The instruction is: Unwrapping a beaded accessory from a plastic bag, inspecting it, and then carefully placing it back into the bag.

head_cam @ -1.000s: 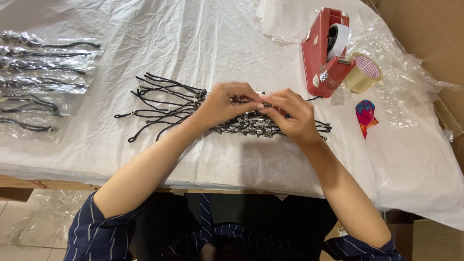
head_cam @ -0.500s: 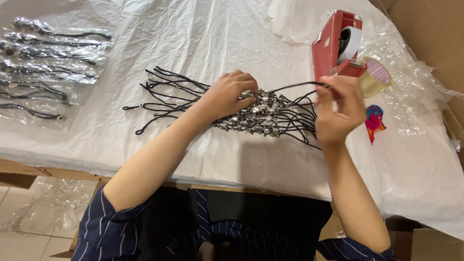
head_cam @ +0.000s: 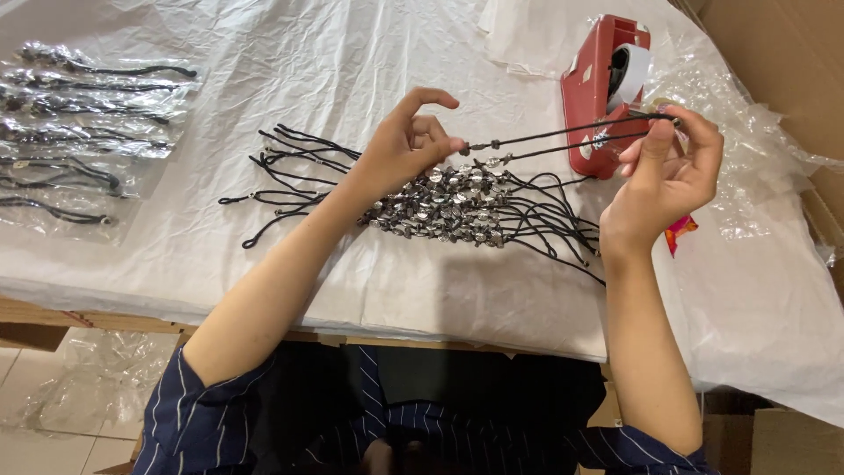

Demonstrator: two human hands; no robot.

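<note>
- On the table [head_cam: 527, 299], over a white plastic sheet [head_cam: 290, 62], both hands work above a pile of black cords [head_cam: 466, 207] strung with small silvery beads.
- Left hand [head_cam: 406, 145]: thumb and middle fingers pinched shut on one end of a single cord [head_cam: 563, 136]; the index finger arches up, free of it. The pinch sits just above the pile, apparently so the one cord comes away without dragging the rest.
- Right hand [head_cam: 664, 176]: fingertips closed on the far end of the same cord, raised in front of the tape dispenser [head_cam: 607, 92]. The cord runs taut between the hands as two near-parallel strands, so it reads as a loop pulled straight; a small bead or knot shows near the left pinch.
- Pile: lies on the sheet between the forearms, loose ends fanned to the left, loops trailing right.
- At the far left, bagged cords [head_cam: 88, 141] lie in a column of clear sleeves, well apart from the pile.
- Dispenser: red, upright, with a white roll, within reach of the right hand.
- Hard to make out: a small bright-coloured item [head_cam: 679, 230] is mostly hidden behind the right wrist; its kind cannot be told. Crumpled clear film [head_cam: 756, 132] and cardboard [head_cam: 782, 53] at the right are cut by the frame edge. Exact grip inside the right fingertips is not visible.
</note>
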